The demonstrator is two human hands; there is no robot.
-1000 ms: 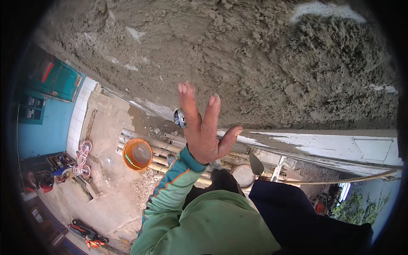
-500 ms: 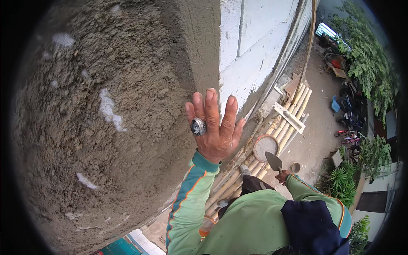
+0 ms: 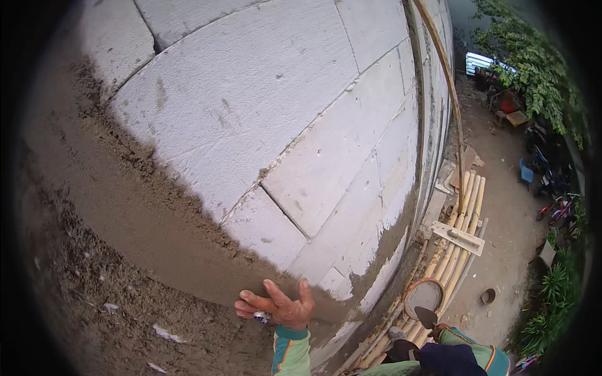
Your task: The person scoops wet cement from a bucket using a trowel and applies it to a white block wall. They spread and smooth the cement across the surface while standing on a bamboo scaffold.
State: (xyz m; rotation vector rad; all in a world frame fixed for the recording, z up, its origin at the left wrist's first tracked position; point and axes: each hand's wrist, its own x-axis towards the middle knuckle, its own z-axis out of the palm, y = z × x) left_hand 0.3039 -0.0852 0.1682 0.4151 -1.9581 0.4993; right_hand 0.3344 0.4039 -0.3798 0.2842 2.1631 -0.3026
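My left hand (image 3: pixel 279 307), a large ring on one finger, rests with fingers apart against wet grey mortar (image 3: pixel 157 229) on the wall. Its fingertips lie near the mortar's edge, below bare white blocks (image 3: pixel 238 106). Lower and to the right, my right hand (image 3: pixel 437 330) holds a pointed trowel (image 3: pixel 426 318) by its handle, mostly hidden. The trowel's blade overlaps the near rim of a round pan (image 3: pixel 443 293) in view; whether it touches the pan, I cannot tell.
Bamboo poles (image 3: pixel 470 200) form a platform along the wall, with a plastering float (image 3: pixel 458 239) lying across them. One long pole (image 3: pixel 453 94) rises beside the wall. On the ground stand a small bucket (image 3: pixel 488 296) and a blue chair (image 3: pixel 525 170). Plants (image 3: pixel 555 282) grow at the right.
The view has swung toward the upper wall, showing more bare blocks. My left hand now sits lower in view with its fingers more bent. My right hand still holds the trowel, now closer to the pan.
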